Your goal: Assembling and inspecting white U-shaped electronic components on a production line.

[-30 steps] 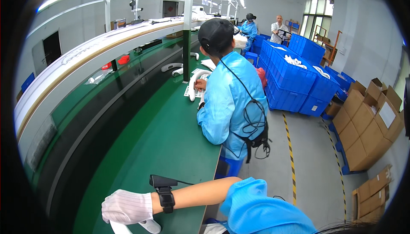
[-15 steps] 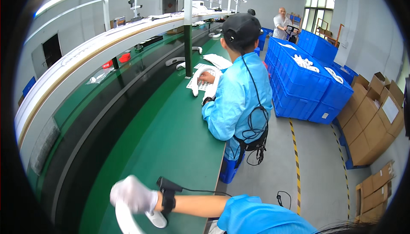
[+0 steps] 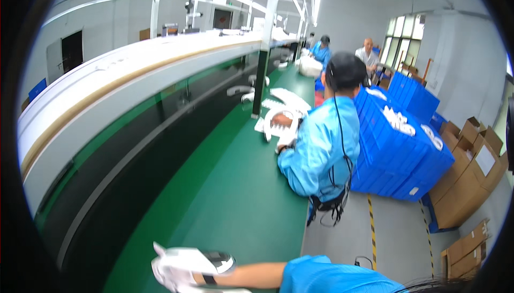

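My right hand (image 3: 174, 267), in a white glove, is low over the green bench top (image 3: 251, 196), near the lower edge. Motion smears its fingers, so whether they grip anything is unclear. A black strap (image 3: 210, 280) circles that wrist. Above the strap sits a rounded pale piece with a dark rim (image 3: 220, 261), too blurred to name. A white edge of something (image 3: 230, 291) shows just below my wrist, mostly cut off by the frame. My left hand is out of sight.
A co-worker in blue (image 3: 326, 138) handles a white U-shaped part (image 3: 269, 124) at the bench. A dark conveyor belt (image 3: 139, 170) and a white shelf (image 3: 107, 73) run along the left. Blue crates (image 3: 375, 148) and cardboard boxes (image 3: 466, 180) stand right.
The view has shifted, so the co-worker and crates appear farther right and lower. My right hand has turned; the white curved part that hung below it no longer shows clearly.
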A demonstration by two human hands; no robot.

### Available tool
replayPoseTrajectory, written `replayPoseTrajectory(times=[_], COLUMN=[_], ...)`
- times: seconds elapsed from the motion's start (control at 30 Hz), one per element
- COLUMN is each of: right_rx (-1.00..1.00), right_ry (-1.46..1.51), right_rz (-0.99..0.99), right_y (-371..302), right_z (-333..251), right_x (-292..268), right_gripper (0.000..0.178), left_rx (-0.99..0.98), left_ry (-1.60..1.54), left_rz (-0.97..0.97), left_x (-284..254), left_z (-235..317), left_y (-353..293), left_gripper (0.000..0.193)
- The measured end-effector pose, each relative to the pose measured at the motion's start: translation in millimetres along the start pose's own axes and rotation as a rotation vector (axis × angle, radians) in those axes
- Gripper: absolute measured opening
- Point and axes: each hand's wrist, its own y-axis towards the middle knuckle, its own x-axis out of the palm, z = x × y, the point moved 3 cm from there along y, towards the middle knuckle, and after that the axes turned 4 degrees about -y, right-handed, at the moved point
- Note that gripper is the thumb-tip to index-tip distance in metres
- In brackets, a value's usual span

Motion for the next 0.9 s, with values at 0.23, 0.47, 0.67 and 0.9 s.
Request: replayPoseTrajectory(times=[0.23, 0.47, 0.67, 0.9], right_rx=[0.273, 0.454, 0.371, -0.607], right_ry=[0.423, 0.495, -0.351, -1.395], right_rz=[-0.11, -0.103, 0.121, -0.285], right_y=[18, -3, 8, 19], right_z=[56, 48, -4, -103], right_x=[31, 25, 15, 96], right_gripper=[0.081, 0.083, 0.093, 0.027], left_rx=[0.001, 0.042, 0.06, 0.031], left_ry=[0.025, 0.046, 0.114, 0.194], left_rz=[-0.037, 0.084, 0.243, 0.409], left_x=[-46, -41, -39, -39], left_z=[30, 16, 12, 30], left_y=[61, 7, -56, -116], left_gripper=[0.066, 0.067, 0.069, 0.07])
